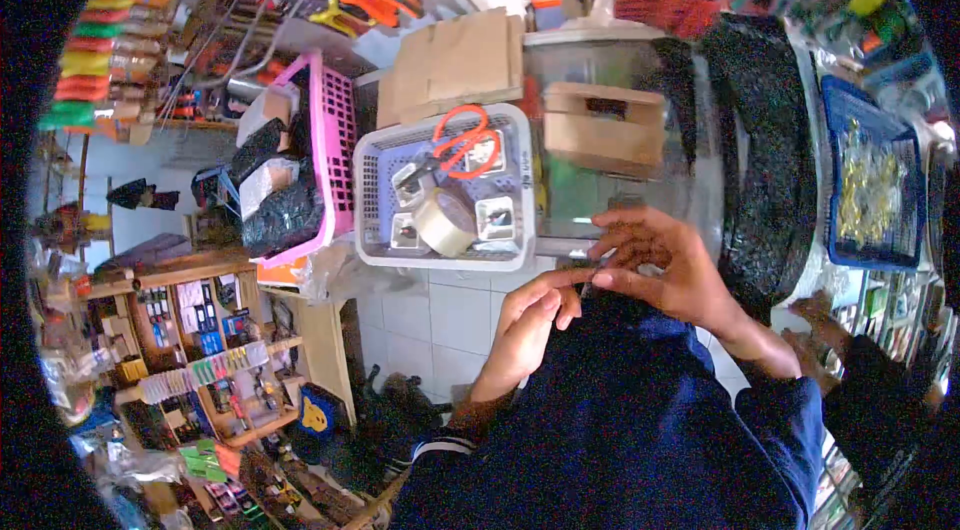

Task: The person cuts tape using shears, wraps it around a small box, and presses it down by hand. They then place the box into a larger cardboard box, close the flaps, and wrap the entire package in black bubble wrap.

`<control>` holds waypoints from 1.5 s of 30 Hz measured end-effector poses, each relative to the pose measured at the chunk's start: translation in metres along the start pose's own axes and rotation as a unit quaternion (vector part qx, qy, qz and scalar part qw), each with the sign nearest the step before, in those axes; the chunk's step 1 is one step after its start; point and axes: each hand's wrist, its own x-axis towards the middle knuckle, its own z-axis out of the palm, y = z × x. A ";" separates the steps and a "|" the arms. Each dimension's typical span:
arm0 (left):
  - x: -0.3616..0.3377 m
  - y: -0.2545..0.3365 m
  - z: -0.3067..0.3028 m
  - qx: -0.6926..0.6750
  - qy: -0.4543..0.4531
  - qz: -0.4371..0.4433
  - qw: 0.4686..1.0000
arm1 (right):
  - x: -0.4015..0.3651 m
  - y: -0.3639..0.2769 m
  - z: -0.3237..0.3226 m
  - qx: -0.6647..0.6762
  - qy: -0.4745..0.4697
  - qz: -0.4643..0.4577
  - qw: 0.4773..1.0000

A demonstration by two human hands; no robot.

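Observation:
In front of my dark blue shirt, my two hands come together just below the table's near edge. My left hand (pixel 530 325) has its index finger stretched to the right, the other fingers loosely bent, and no object shows in it. The tip of that finger meets or nearly meets the thumb of my right hand (pixel 660 265), whose fingers are spread apart with nothing visible in them. Closest on the table are a small cardboard box (pixel 605 130) and a white-rimmed basket (pixel 447 264) holding a tape roll (pixel 445 222), orange-handled scissors (pixel 470 158) and several small white trays.
A pink basket (pixel 335 150) with black-wrapped packages stands left; flat cardboard (pixel 450 65) lies behind the white basket. Black plastic wrapping (pixel 768 150) and a blue basket (pixel 830 200) of gold-coloured packets are right. A wooden shelf (pixel 215 360) stands lower left. Another person's arm (pixel 825 315) shows lower right.

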 end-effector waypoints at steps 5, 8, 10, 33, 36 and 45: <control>0.005 -0.004 0.031 0.063 -0.009 -0.018 0.998 | -0.031 0.009 -0.023 0.013 0.054 -0.012 0.998; 0.007 -0.011 0.044 0.062 -0.025 -0.023 0.997 | -0.045 0.008 -0.030 0.010 0.103 -0.040 0.994; 0.008 -0.015 0.052 0.070 -0.038 -0.035 0.996 | -0.053 0.008 -0.036 0.047 0.097 -0.015 0.994; 0.172 -0.012 0.035 0.731 0.004 0.377 0.569 | -0.029 0.017 -0.088 0.130 0.260 -0.098 0.952; 0.171 -0.021 0.032 0.727 0.008 0.383 0.569 | -0.022 0.024 -0.092 0.125 0.277 -0.091 0.948; 0.178 -0.030 0.034 0.733 0.021 0.386 0.559 | 0.013 0.037 -0.084 0.242 0.214 -0.146 0.935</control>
